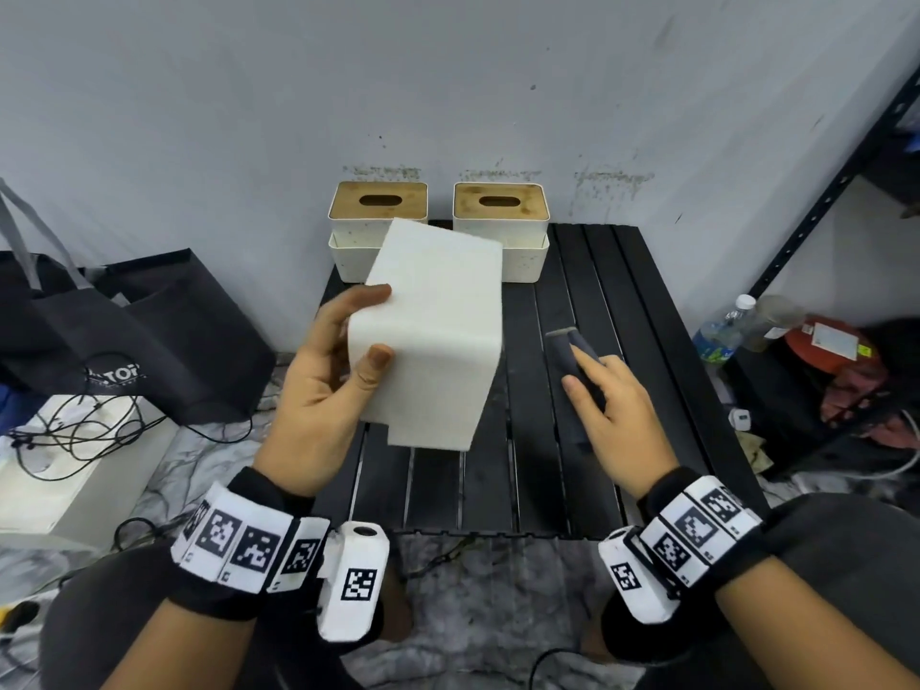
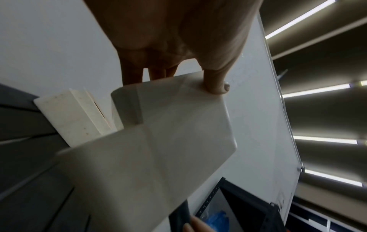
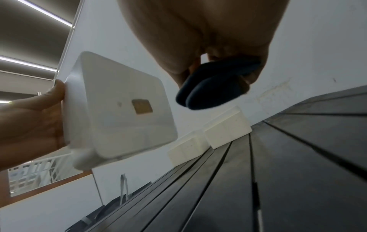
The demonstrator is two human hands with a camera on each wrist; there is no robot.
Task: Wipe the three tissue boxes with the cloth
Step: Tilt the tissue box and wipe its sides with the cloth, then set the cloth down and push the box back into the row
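My left hand (image 1: 343,361) grips a white tissue box (image 1: 433,336), tilted and lifted above the black slatted table (image 1: 622,301); the thumb lies on its near face and the fingers wrap its left side. The same box (image 2: 168,141) fills the left wrist view, and its white base (image 3: 123,109) shows in the right wrist view. My right hand (image 1: 602,390) holds a folded dark grey cloth (image 1: 572,356) just right of the box, apart from it. The cloth (image 3: 214,86) is pinched between the fingers. Two more tissue boxes with wooden lids (image 1: 378,226) (image 1: 500,226) stand at the table's back edge against the wall.
A black bag (image 1: 149,331) and a white box with cables (image 1: 64,460) lie on the floor left of the table. A black metal shelf (image 1: 826,201) stands at the right with bottles (image 1: 722,331) and clutter under it.
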